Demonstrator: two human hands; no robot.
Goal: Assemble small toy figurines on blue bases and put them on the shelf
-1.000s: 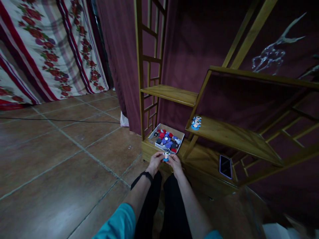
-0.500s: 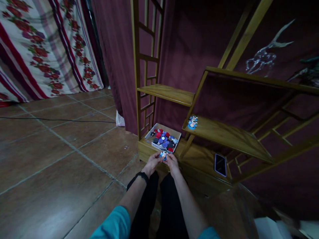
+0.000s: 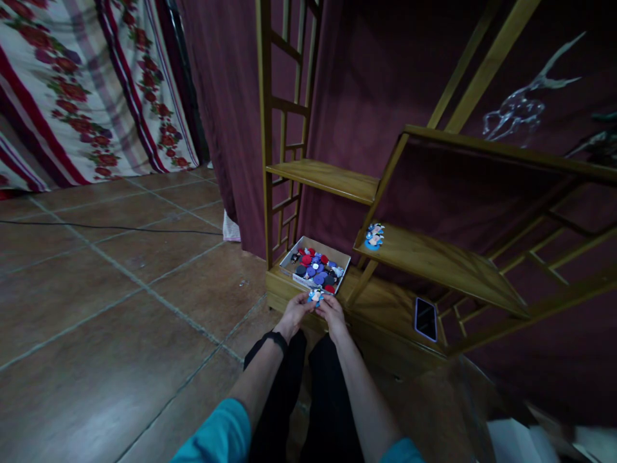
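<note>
Between my two hands is a small blue and white figurine (image 3: 315, 296), held just in front of a box. My left hand (image 3: 295, 315) has its fingers closed on the figurine's left side. From the other side, my right hand (image 3: 332, 313) pinches it too. The shallow open box (image 3: 348, 262) sits on the wooden base and holds several small pieces with red, purple and black round parts. Similar blue and white figurines (image 3: 374, 236) stand at the left end of the middle shelf, to the right of the box.
The wooden shelf unit (image 3: 434, 257) rises ahead with slanted posts. A phone (image 3: 426, 319) lies on its base at right. A clear deer ornament (image 3: 515, 116) stands on the upper shelf. A dark cable (image 3: 110, 227) crosses the tiled floor (image 3: 120, 302) at left.
Both hands have stayed together on the figurine, which has risen slightly and appears more upright. The camera view has shifted a little.
</note>
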